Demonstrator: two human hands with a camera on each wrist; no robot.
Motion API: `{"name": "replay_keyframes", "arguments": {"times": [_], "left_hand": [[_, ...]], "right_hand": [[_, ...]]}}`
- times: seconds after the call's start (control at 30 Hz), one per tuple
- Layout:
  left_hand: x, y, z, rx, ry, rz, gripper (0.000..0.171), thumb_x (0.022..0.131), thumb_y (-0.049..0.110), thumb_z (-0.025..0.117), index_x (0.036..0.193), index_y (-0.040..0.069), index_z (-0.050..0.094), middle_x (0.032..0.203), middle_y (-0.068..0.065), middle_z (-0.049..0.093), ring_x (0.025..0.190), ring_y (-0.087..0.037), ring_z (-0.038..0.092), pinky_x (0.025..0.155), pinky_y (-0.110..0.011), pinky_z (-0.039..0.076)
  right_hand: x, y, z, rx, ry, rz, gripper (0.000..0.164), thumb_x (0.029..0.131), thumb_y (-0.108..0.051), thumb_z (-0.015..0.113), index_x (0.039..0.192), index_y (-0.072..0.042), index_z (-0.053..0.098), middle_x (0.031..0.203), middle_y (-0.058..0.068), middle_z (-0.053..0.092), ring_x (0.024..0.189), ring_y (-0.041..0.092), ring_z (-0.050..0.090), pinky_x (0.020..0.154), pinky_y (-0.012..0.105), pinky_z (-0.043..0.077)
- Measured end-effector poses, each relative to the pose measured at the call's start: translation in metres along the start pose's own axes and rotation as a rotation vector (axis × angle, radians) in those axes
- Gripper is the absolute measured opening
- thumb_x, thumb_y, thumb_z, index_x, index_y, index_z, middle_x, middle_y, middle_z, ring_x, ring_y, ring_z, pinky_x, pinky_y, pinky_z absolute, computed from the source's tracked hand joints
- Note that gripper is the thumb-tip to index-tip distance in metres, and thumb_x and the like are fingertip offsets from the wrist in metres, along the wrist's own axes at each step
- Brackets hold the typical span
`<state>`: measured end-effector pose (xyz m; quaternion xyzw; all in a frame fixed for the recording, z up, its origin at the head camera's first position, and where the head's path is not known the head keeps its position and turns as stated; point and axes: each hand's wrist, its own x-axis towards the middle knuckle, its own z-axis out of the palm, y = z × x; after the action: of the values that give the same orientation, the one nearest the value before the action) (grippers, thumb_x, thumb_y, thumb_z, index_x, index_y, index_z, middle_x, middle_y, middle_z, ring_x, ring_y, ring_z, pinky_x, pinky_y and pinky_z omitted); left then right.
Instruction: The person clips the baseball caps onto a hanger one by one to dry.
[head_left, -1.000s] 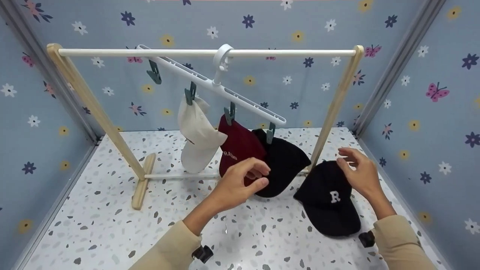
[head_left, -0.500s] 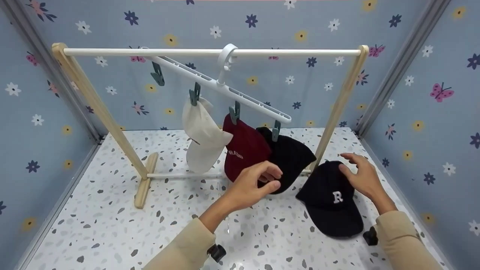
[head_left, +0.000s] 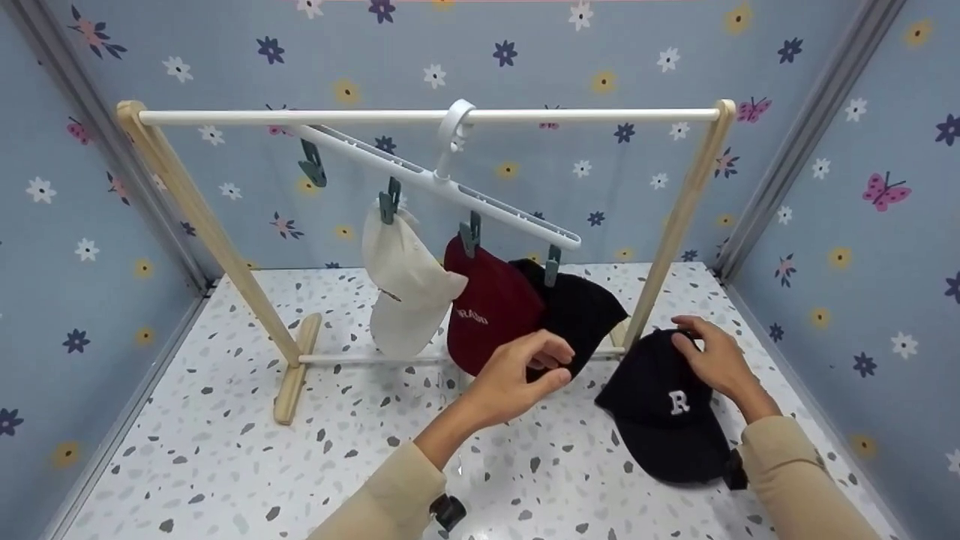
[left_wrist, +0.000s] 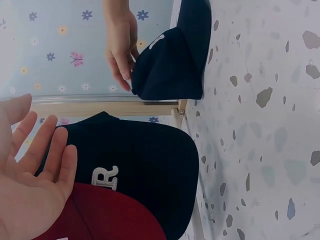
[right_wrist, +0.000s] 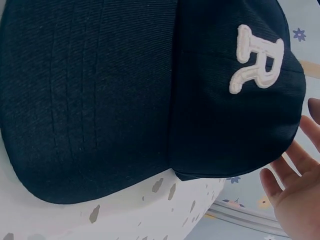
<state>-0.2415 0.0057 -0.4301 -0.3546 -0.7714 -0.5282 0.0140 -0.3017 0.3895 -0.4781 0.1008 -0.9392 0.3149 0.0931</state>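
Observation:
A dark cap with a white R [head_left: 664, 405] rests on the speckled table at the right, brim toward me. My right hand [head_left: 716, 364] is at the top of its crown, thumb on the near side. In the right wrist view, the straight fingers [right_wrist: 287, 172] reach behind the crown and the thumb stands apart from it. My left hand [head_left: 517, 379], loosely curved and holding nothing, is in front of a hanging black cap [head_left: 589, 307]. That cap also bears an R in the left wrist view. Beside it hang a maroon cap [head_left: 491, 300] and a white cap [head_left: 409, 277].
A wooden rack with a white top rod [head_left: 300, 118] carries a slanted white hanger [head_left: 420, 176]. Green clips hold the three hanging caps; one more clip [head_left: 313, 165] at the hanger's far left holds nothing. Blue flowered walls [head_left: 885, 300] enclose the table.
My right hand has come down closer onto the crown of the cap on the table. The left hand has shifted slightly right in front of the hanging black cap.

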Motion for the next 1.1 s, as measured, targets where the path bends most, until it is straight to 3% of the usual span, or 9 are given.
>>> {"name": "replay_keyframes", "arguments": {"times": [0.33, 0.63, 0.8, 0.93, 1.1], "left_hand": [[-0.001, -0.008, 0.001, -0.002, 0.011, -0.027, 0.022, 0.103, 0.016, 0.072, 0.123, 0.007, 0.067, 0.120, -0.004, 0.071, 0.109, -0.013, 0.067, 0.102, -0.042, 0.055], [0.002, -0.012, 0.001, -0.008, 0.022, -0.042, 0.021, 0.103, 0.014, 0.072, 0.123, 0.008, 0.067, 0.122, -0.004, 0.071, 0.109, -0.013, 0.068, 0.102, -0.044, 0.055], [0.003, -0.015, -0.001, 0.006, 0.033, -0.051, 0.022, 0.103, 0.014, 0.072, 0.123, 0.007, 0.067, 0.122, -0.003, 0.070, 0.109, -0.013, 0.068, 0.102, -0.038, 0.056], [0.002, -0.017, -0.003, 0.019, 0.036, -0.058, 0.021, 0.104, 0.014, 0.071, 0.123, 0.006, 0.067, 0.122, -0.002, 0.070, 0.109, -0.013, 0.068, 0.101, -0.034, 0.055], [0.001, -0.019, -0.005, 0.018, 0.039, -0.060, 0.020, 0.104, 0.014, 0.070, 0.123, 0.008, 0.066, 0.122, -0.004, 0.070, 0.109, -0.013, 0.068, 0.102, -0.034, 0.055]], "right_hand": [[-0.002, 0.003, 0.001, -0.022, 0.021, 0.014, 0.026, 0.110, -0.018, 0.058, 0.126, 0.001, 0.066, 0.126, 0.027, 0.066, 0.118, 0.048, 0.061, 0.102, 0.065, 0.044], [-0.003, -0.001, -0.001, -0.010, -0.009, 0.004, 0.019, 0.110, -0.020, 0.061, 0.117, -0.003, 0.065, 0.114, 0.017, 0.072, 0.108, 0.038, 0.066, 0.095, 0.057, 0.047], [-0.005, -0.008, -0.005, 0.012, -0.010, -0.021, 0.013, 0.108, -0.017, 0.063, 0.113, -0.005, 0.066, 0.107, 0.012, 0.073, 0.101, 0.029, 0.068, 0.090, 0.048, 0.050], [-0.007, -0.012, -0.008, 0.035, -0.021, -0.044, 0.011, 0.108, -0.015, 0.064, 0.111, -0.006, 0.067, 0.101, 0.008, 0.072, 0.089, 0.017, 0.064, 0.083, 0.037, 0.049], [-0.009, -0.018, -0.011, 0.075, -0.054, -0.068, 0.008, 0.107, -0.014, 0.065, 0.109, -0.008, 0.069, 0.096, 0.004, 0.070, 0.082, 0.012, 0.060, 0.078, 0.030, 0.047]]}}
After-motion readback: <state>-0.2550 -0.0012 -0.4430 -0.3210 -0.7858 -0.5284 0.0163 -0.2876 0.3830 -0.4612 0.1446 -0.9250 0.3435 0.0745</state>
